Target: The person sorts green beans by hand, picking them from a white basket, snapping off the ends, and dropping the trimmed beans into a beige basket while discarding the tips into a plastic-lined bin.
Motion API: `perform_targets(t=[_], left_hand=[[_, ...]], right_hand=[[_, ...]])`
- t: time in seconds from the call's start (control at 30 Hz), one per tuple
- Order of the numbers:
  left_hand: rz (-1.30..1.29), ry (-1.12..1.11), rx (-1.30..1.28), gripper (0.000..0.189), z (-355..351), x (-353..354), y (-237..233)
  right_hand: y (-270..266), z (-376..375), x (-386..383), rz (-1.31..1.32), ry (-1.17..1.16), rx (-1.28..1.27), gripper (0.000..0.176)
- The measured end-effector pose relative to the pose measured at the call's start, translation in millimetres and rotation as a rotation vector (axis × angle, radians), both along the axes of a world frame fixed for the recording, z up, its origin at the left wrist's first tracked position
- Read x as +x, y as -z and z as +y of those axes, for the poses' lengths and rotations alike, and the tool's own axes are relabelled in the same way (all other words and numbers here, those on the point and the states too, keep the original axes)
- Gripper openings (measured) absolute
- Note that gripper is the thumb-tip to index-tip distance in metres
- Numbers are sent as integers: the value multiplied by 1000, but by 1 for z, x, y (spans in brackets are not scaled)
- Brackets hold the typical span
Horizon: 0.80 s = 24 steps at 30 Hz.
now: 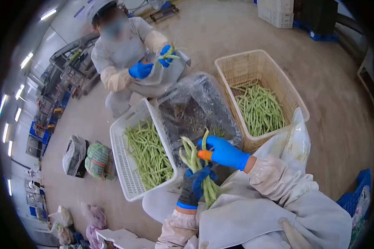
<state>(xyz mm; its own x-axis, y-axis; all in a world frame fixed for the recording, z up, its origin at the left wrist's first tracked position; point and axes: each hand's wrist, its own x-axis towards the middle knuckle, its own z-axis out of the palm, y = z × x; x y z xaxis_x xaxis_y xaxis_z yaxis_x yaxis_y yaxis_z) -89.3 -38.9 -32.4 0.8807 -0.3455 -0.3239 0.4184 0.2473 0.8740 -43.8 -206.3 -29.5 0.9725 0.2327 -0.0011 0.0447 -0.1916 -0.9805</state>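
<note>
My left hand [198, 182], in a dark glove with blue on it, is wrapped round a small bunch of green beans [191, 155]. The beans stand out above the fist and hang below it. Over their upper ends is my right hand [228, 153] in a blue glove, its thumb and forefinger closing at the tip of one bean. A short orange piece [204, 155] covers or sits at the right thumb; which of these I cannot tell. Beneath the hands lies a container lined with clear plastic [195, 101], holding dark scraps and green bits.
A white crate [131, 193] of green beans stands left, a cream crate [259, 54] of beans right. Opposite sits a co-worker [131, 54] in blue gloves, holding beans. A green net sack [97, 159] and bags [62, 218] lie left; a blue crate [355, 195] stands right.
</note>
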Motion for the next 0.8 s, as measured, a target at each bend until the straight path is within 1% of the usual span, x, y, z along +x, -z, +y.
perform_targets(t=[0.03, 0.1, 0.13, 0.17, 0.23, 0.27, 0.3, 0.37, 0.4, 0.47, 0.53, 0.57, 0.7, 0.77, 0.8], left_hand=[[-136, -27, 119, 28, 6, 9, -4], [-213, -54, 175, 26, 17, 27, -13], [-235, -59, 201, 26, 22, 32, -18], [-324, -52, 334, 27, 25, 36, -25], [-376, -6, 413, 28, 29, 37, -38], [-401, 3, 419, 37, 34, 38, -34], [-402, 6, 418, 37, 39, 39, -32], [-365, 52, 378, 38, 42, 40, -33], [-397, 33, 421, 28, 38, 37, -39], [-393, 28, 420, 28, 38, 35, -41], [-386, 20, 420, 27, 40, 34, -39], [-423, 3, 454, 26, 41, 35, -35], [-470, -51, 499, 25, 43, 36, -30], [-464, -62, 509, 25, 44, 37, -28], [-457, -71, 518, 25, 45, 37, -27]], right_hand=[[-7, -7, 7, -25, 10, -8, 39], [-23, -23, 17, -249, 127, 217, 49], [-33, -34, 21, -241, 49, 185, 51], [-42, -43, 26, -251, 62, 177, 51], [-53, -56, 30, -424, -136, -177, 45], [-51, -57, 34, -522, -173, -214, 37], [-49, -58, 37, -522, -169, -216, 37], [-47, -61, 41, -509, -276, -427, 29], [-47, -62, 41, -508, -276, -428, 29], [-49, -63, 40, -524, -323, -446, 22], [-52, -62, 36, -497, -324, -449, 21], [-54, -61, 35, -472, -322, -454, 20], [-44, -58, 33, -393, -333, -423, 18], [-42, -57, 30, -340, -335, -333, 18], [-40, -56, 29, -337, -338, -331, 18]])
